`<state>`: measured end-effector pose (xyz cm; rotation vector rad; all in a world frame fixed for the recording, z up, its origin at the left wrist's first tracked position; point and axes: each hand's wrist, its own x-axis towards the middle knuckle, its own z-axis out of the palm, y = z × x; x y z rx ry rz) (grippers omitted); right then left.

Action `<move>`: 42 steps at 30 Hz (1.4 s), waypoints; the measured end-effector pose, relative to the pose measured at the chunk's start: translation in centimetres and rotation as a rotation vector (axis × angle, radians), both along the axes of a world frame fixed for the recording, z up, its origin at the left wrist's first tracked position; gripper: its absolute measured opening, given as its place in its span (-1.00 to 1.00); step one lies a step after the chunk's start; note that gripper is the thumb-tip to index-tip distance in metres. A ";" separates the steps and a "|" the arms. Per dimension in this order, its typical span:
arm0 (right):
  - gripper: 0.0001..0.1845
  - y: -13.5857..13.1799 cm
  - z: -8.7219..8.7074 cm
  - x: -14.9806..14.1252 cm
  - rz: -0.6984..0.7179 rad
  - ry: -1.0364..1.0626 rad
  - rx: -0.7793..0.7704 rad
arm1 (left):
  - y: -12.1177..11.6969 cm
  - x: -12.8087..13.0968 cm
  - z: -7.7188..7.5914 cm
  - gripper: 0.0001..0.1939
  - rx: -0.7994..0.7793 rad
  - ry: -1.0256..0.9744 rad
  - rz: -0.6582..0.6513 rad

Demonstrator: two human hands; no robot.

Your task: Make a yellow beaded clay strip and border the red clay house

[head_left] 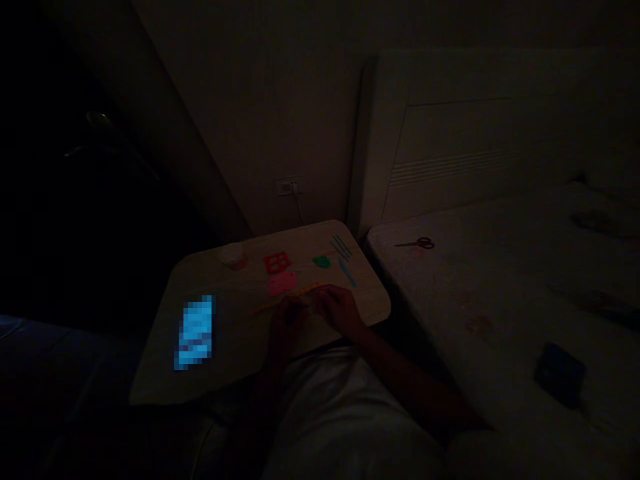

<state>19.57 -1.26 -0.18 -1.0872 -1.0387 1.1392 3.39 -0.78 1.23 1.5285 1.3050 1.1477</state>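
Nearest, at the table's near edge, the left hand and the right hand meet with fingers bent inward; whether they pinch anything is too dark to tell. Just beyond their fingertips lies a thin yellow-orange strip, probably light, soft and easily torn, best taken lightly near one end. Farther, left of centre, sit a flat pink piece and a red windowed frame; a green lump lies right.

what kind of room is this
Probably a bedroom, though it is very dark: there is a bed-like surface with a pale headboard, and a small table beside it, near a wall socket.
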 end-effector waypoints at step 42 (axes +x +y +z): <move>-0.79 0.3 -0.2 0.6 -0.025 -0.189 0.235 | 0.1 -0.2 -0.6 -0.79 -0.022 -0.020 -0.011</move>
